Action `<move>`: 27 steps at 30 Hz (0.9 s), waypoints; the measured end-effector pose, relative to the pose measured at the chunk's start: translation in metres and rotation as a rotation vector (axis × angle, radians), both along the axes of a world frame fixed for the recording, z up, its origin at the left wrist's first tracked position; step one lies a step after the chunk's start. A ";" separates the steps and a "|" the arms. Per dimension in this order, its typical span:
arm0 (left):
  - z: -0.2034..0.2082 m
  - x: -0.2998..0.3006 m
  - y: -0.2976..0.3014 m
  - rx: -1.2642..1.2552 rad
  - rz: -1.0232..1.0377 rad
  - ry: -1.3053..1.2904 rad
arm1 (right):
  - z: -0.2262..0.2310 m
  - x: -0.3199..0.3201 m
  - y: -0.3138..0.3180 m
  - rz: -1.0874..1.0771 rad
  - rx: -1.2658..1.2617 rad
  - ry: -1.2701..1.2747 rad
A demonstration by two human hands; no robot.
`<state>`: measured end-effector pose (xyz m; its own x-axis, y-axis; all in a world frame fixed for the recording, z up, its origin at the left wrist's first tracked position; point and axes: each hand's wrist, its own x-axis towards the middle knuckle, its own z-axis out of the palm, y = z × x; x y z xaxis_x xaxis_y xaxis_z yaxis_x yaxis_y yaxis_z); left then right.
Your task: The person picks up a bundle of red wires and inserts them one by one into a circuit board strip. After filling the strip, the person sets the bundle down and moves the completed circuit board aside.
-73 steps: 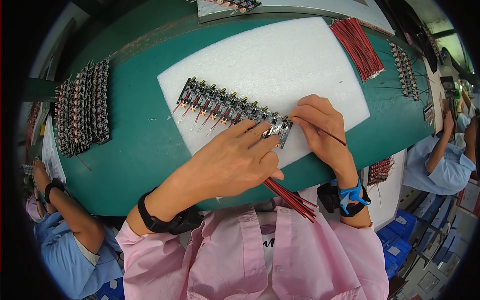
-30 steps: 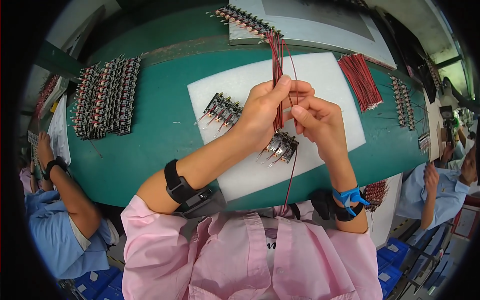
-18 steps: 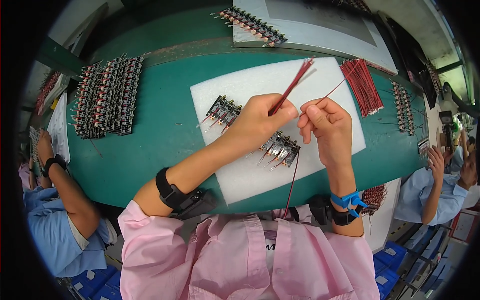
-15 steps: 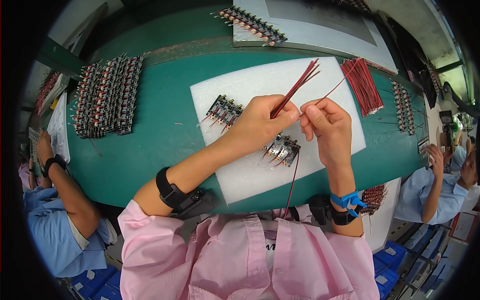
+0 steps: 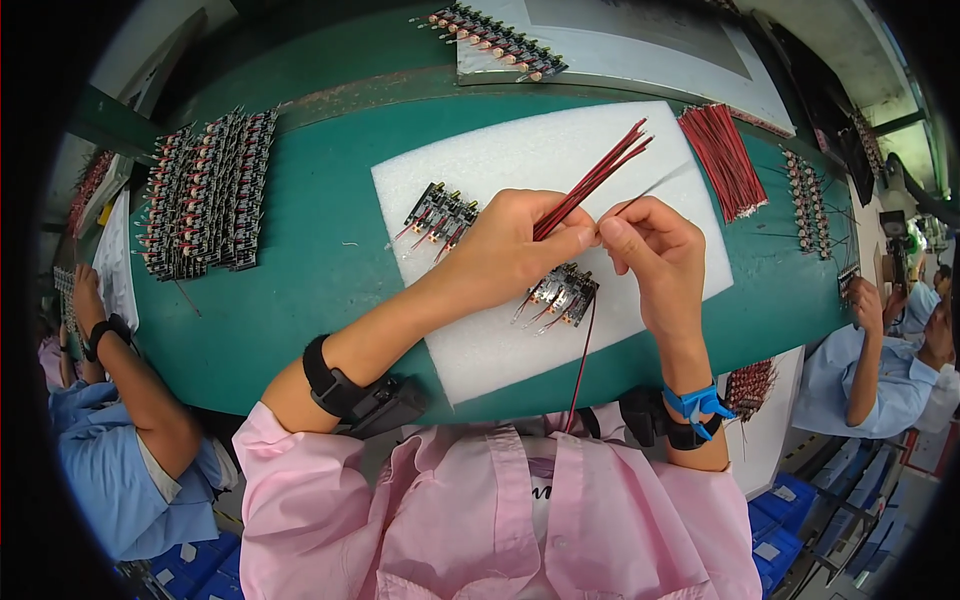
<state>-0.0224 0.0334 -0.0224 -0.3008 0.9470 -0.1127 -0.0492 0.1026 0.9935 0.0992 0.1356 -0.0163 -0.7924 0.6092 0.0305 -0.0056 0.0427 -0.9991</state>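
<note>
A bundle of red and black wires (image 5: 604, 172) is gripped in my left hand (image 5: 520, 232), its far ends pointing up and to the right. My right hand (image 5: 655, 245) pinches a single thin wire (image 5: 660, 183), blurred along its free length. The fingertips of both hands meet at the wire's near end. Below them a strip of small circuit boards (image 5: 562, 294) lies on a white foam sheet (image 5: 480, 365), partly hidden by my left hand and forearm. One red wire (image 5: 581, 370) trails from its right end toward my shirt.
Stacked circuit board strips (image 5: 205, 195) lie at the left of the green table (image 5: 300, 320). A pile of red wires (image 5: 722, 160) sits right of the foam. More strips rest on a white box (image 5: 610, 60) behind. Co-workers in blue sit left (image 5: 130, 450) and right (image 5: 850, 380).
The single wire in my right hand has swung and is now blurred. My hands stay nearly in place, with the wire bundle still in the left. The co-worker's hand at right has shifted.
</note>
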 end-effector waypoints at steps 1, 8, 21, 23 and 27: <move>0.000 0.001 0.000 -0.003 0.002 0.020 | 0.000 0.000 0.000 -0.005 -0.003 -0.001; 0.003 0.003 -0.002 -0.028 0.009 0.172 | 0.000 0.004 0.000 0.000 -0.024 -0.037; -0.001 0.000 -0.006 -0.074 -0.036 0.289 | -0.023 0.023 -0.001 -0.017 0.429 -0.158; -0.004 0.000 -0.006 0.017 0.079 0.366 | -0.028 0.023 -0.001 -0.030 0.501 -0.206; -0.006 0.001 -0.006 0.112 0.130 0.436 | -0.035 0.018 -0.006 -0.089 0.481 -0.202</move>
